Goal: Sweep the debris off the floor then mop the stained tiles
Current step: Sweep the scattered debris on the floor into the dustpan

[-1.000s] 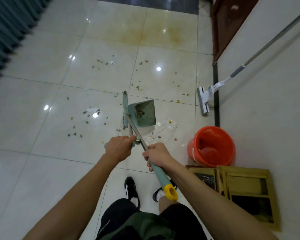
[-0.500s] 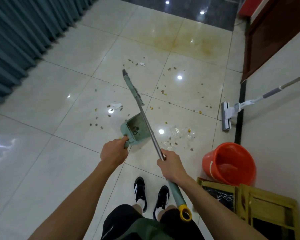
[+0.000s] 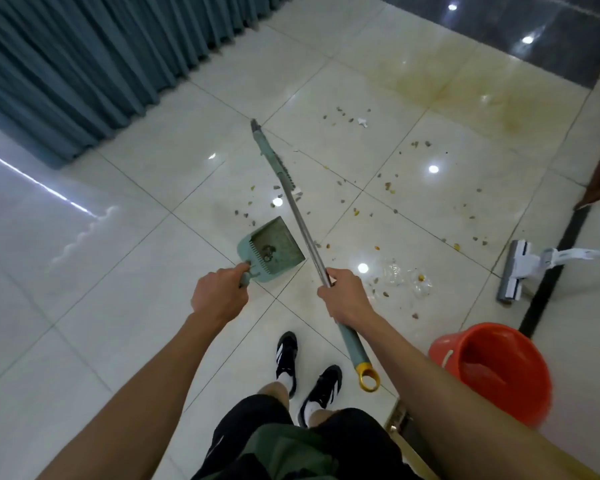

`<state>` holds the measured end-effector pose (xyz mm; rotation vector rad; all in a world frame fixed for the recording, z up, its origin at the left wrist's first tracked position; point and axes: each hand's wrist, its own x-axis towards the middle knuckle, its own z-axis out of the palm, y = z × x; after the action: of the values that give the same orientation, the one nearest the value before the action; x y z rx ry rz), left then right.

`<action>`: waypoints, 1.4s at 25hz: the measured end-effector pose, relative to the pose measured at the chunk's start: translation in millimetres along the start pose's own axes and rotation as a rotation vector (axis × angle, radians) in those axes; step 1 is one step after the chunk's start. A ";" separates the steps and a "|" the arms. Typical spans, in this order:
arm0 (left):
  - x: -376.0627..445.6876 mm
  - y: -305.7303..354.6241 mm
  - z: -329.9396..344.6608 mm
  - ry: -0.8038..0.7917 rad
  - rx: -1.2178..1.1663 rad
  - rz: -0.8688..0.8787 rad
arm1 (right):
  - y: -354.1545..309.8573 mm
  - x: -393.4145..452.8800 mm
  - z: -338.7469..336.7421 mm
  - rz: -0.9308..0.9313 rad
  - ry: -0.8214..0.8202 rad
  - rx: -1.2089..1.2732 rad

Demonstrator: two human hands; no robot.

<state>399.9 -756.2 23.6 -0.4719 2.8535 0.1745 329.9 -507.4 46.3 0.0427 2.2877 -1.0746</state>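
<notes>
Flanking scattered debris [image 3: 388,187]: curtain [image 3: 94,60], bucket [image 3: 496,368] (orange), mop [image 3: 513,275]; left hand [image 3: 219,294] grips dustpan [image 3: 274,252], right hand [image 3: 343,294] grips broom [image 3: 291,192].

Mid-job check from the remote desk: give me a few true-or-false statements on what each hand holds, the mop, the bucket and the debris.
1. The left hand holds the dustpan by its handle. True.
2. The right hand holds the mop. False: it holds the broom; the mop lies untouched by the wall.
3. The floor is swept clean. False: debris is scattered across the tiles.
4. The orange bucket stands to the person's right. True.
5. The yellowish stain lies on the far tiles. True.
</notes>
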 end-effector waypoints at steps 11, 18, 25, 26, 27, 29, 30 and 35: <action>-29.1 -76.9 -4.0 0.051 -0.073 -0.235 | -32.6 27.4 66.8 0.058 -0.063 -0.101; -8.1 -173.2 -11.0 0.044 -0.126 -0.323 | -98.5 70.3 136.9 0.030 -0.110 -0.198; 33.3 -265.4 -23.0 -0.035 -0.140 -0.344 | -173.7 117.2 208.4 0.089 -0.122 -0.179; 38.5 -274.2 -24.3 -0.041 -0.142 -0.342 | -182.0 123.0 215.5 0.093 -0.126 -0.167; 43.4 -282.0 -25.4 -0.044 -0.143 -0.343 | -191.1 128.4 220.4 0.100 -0.131 -0.154; 55.3 -296.5 -28.1 -0.043 -0.143 -0.346 | -209.1 143.7 226.6 0.109 -0.135 -0.140; 62.0 -302.8 -29.1 -0.038 -0.140 -0.347 | -215.7 153.0 229.1 0.113 -0.134 -0.143; 99.6 -326.8 -33.1 -0.053 -0.120 -0.367 | -235.4 197.9 240.9 0.138 -0.186 -0.218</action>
<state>409.3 -1098.8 4.5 -0.9864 2.6557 0.2856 226.4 -879.1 -14.9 0.0119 2.1843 -0.7243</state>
